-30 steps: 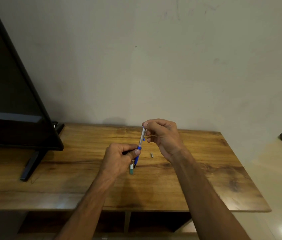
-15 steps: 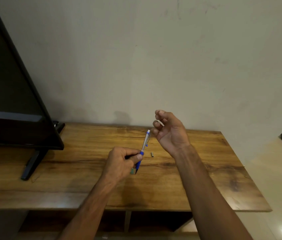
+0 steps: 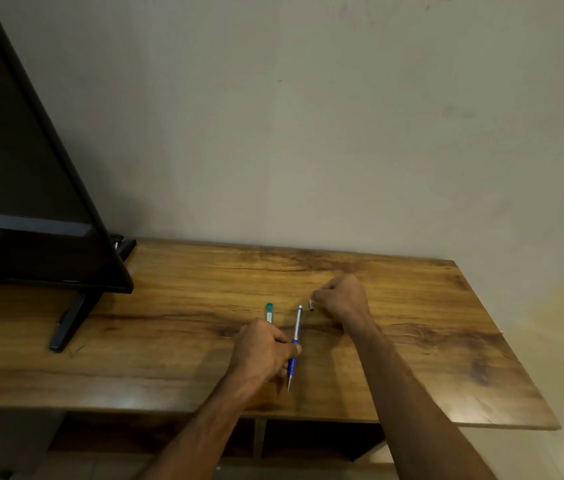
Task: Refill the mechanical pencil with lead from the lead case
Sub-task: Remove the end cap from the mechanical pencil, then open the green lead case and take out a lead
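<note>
Lying on the desk point(image 3: 169, 306) just beyond the left hand point(image 3: 262, 348), the teal lead case point(image 3: 269, 311) is noted, untouched. The mechanical pencil point(image 3: 297, 323) is gripped at its blue section by that hand, tip toward the person. The right hand point(image 3: 342, 296) is curled; a small dark cap point(image 3: 311, 305) lies at its fingertips, and contact cannot be determined.

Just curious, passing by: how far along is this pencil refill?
Probably near the end. The teal plastic lead case lies on the wooden table. The left hand grips the blue-and-silver mechanical pencil. The right hand curls beside the small dark cap, not yet on the pencil.
</note>
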